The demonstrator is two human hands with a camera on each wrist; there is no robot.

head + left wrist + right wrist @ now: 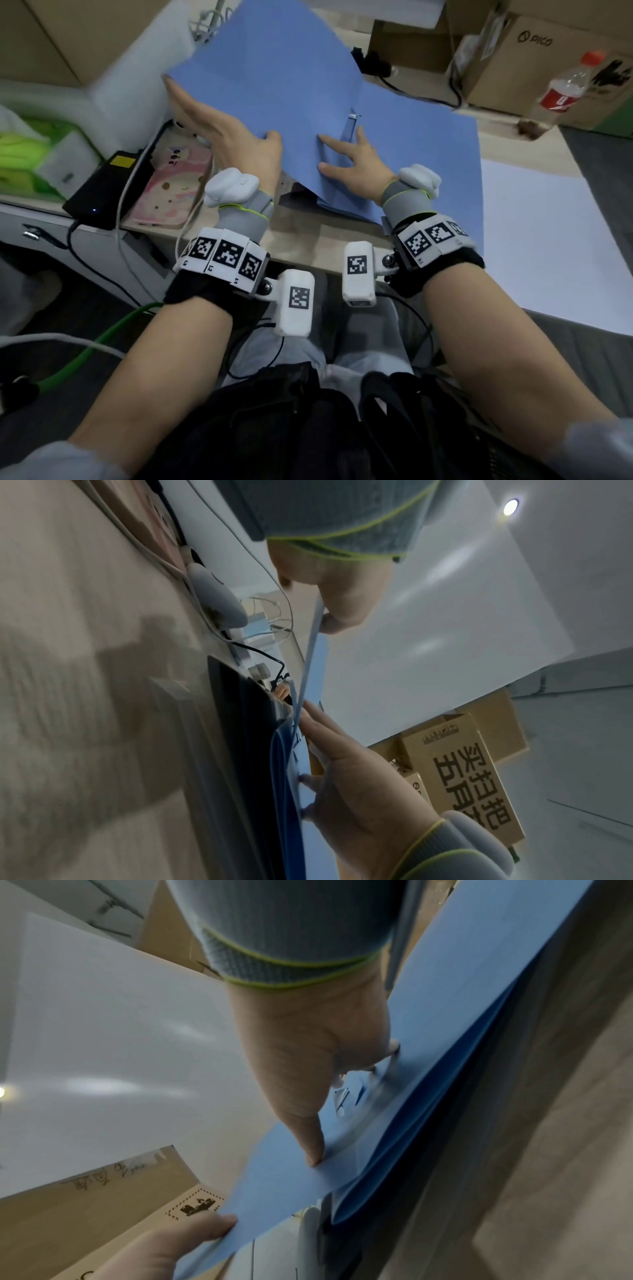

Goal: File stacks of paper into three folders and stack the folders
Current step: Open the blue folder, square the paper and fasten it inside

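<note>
Blue folder (274,75) cover at 11 o'clock: my left hand (219,133) pinches its edge; right hand (346,161) presses flat, fingers apart. Risk: cover slipping shut.

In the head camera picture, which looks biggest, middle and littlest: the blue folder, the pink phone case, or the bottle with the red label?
1. Blue folder, by far the largest.
2. Pink phone case.
3. Bottle. It sits farther from the camera than the case and the two look close in size, so that order is unsure.
</note>
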